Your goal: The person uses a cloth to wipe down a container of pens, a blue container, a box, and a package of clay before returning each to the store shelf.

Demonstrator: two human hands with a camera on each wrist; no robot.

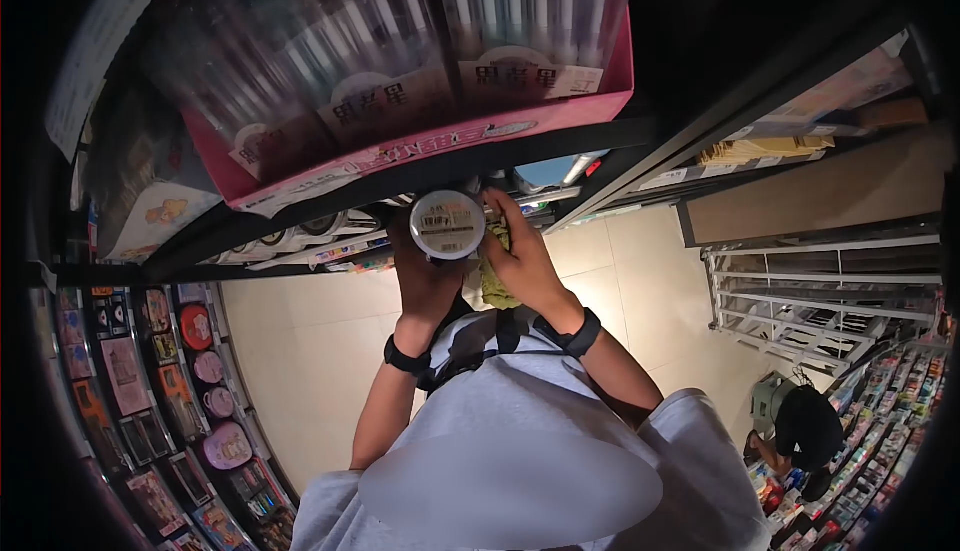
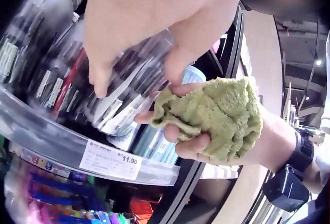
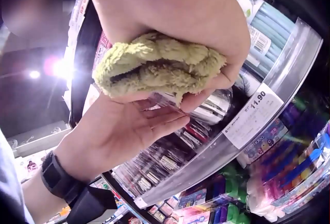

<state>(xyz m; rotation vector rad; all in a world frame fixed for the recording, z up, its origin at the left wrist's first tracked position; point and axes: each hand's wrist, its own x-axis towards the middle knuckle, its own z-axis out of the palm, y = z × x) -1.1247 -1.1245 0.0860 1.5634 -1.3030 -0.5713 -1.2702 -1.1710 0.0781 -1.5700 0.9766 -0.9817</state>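
Observation:
A clear plastic jar of pens [image 2: 131, 87] stands upright at the shelf front. Its round white lid [image 1: 447, 224] faces up in the head view. My left hand [image 1: 425, 286] grips the jar from the left, with thumb and fingers spread around its side in the left wrist view. My right hand [image 1: 532, 269] holds a crumpled green cloth [image 2: 219, 118] in its palm, fingers curled over it. The fingertips of the right hand are right at the jar's side. In the right wrist view the cloth [image 3: 160, 67] partly hides the jar.
More pen jars [image 2: 38, 33] line the shelf to the left, above a price tag [image 2: 111, 159]. Overhead sits a pink display box [image 1: 400, 151] of packed pens. A white wire rack [image 1: 790, 296] is at the right, with a crouching person [image 1: 805, 426] beyond it.

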